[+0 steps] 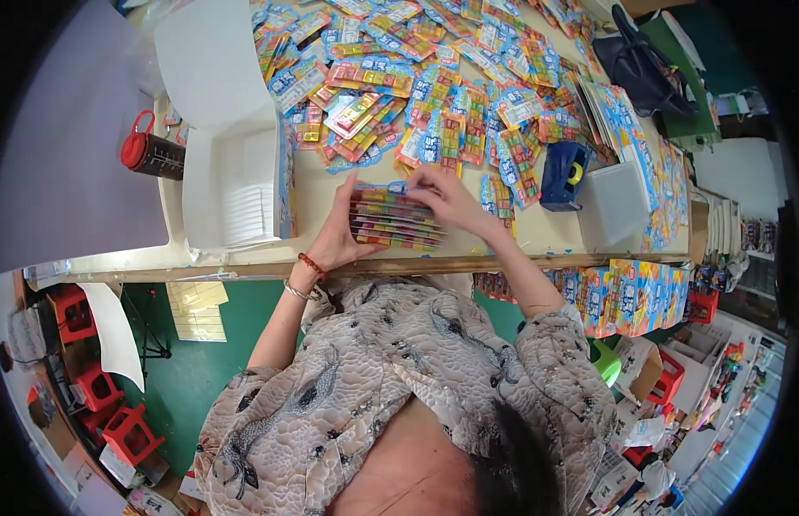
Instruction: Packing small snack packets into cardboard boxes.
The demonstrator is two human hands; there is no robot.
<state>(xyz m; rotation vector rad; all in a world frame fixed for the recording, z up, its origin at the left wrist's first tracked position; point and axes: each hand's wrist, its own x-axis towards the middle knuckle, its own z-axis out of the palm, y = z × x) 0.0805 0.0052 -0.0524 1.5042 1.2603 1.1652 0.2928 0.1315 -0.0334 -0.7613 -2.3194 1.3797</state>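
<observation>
Pale table (pixel 545 236), wooden front edge. Colourful carded packs (pixel 373 76) lie loose and overlapping across the middle and far side. Left: white box (pixel 244 168), lid raised; dark bottle (pixel 159 157) with red cap just beside it. Right: dark blue tape dispenser (pixel 561 172), translucent container (pixel 610 202) near it, flat printed cartons (pixel 623 116) beyond.

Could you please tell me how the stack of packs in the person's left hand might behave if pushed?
The stack of packs would probably slide or fan apart, since its layers look separate. It may be slippery, as the loose packs nearby look glossy. Each pack is likely light for its size, being thin and flat.
</observation>
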